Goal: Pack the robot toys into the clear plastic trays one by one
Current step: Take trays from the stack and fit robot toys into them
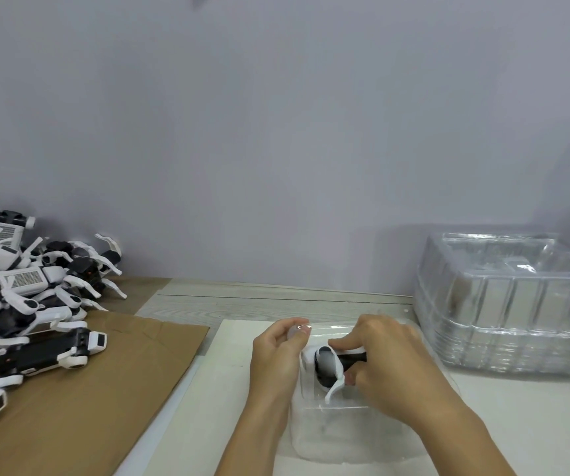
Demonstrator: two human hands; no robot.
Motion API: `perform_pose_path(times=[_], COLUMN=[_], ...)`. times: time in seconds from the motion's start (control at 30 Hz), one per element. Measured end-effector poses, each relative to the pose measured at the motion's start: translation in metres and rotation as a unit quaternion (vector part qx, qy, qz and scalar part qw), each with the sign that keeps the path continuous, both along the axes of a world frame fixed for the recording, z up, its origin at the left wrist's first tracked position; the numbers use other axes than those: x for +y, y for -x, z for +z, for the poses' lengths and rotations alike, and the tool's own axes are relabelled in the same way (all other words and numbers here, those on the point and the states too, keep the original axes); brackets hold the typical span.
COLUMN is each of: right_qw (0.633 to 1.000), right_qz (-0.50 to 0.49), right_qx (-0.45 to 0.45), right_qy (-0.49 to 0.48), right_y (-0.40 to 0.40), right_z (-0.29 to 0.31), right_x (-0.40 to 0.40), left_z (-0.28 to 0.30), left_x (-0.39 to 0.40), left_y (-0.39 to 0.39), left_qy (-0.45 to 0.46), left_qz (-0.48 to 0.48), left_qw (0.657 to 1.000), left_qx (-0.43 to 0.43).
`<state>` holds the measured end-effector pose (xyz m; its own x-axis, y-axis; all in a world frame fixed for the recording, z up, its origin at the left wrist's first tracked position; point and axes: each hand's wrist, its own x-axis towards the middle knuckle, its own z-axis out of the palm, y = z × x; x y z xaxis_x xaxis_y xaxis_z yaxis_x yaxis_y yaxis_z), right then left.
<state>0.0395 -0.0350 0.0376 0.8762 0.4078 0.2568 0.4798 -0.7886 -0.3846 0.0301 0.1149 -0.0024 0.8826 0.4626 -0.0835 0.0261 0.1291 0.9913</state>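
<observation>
A heap of black-and-white robot toys (26, 304) lies at the surface's left edge, partly on brown cardboard (105, 389). A stack of clear plastic trays (510, 304) stands toward the far right corner. At the near middle, one clear tray (342, 431) rests on a white sheet (215, 407), with a black-and-white robot toy (331, 367) over it. The right hand (390, 365) curls its grip around the toy. The left hand (276, 355) pinches the tray's far edge.
</observation>
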Motion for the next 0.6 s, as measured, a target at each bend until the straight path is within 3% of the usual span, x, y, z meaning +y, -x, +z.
perform_pose_path(times=[0.27, 0.43, 0.6], right_qw=[0.999, 0.998, 0.994], right_qz=[-0.002, 0.008, -0.007], right_qx=[0.022, 0.052, 0.091], right_qy=[-0.024, -0.015, -0.060], right_y=[-0.003, -0.006, -0.009], right_z=[-0.004, -0.004, -0.005], right_x=[-0.005, -0.008, -0.013], left_z=[0.002, 0.007, 0.013], left_x=[0.003, 0.009, 0.010], left_y=[0.001, 0.003, 0.006], left_qy=[-0.008, -0.094, -0.105], left_qz=[-0.015, -0.106, -0.118], left_qw=[1.000, 0.988, 0.983], left_qx=[0.009, 0.063, 0.090])
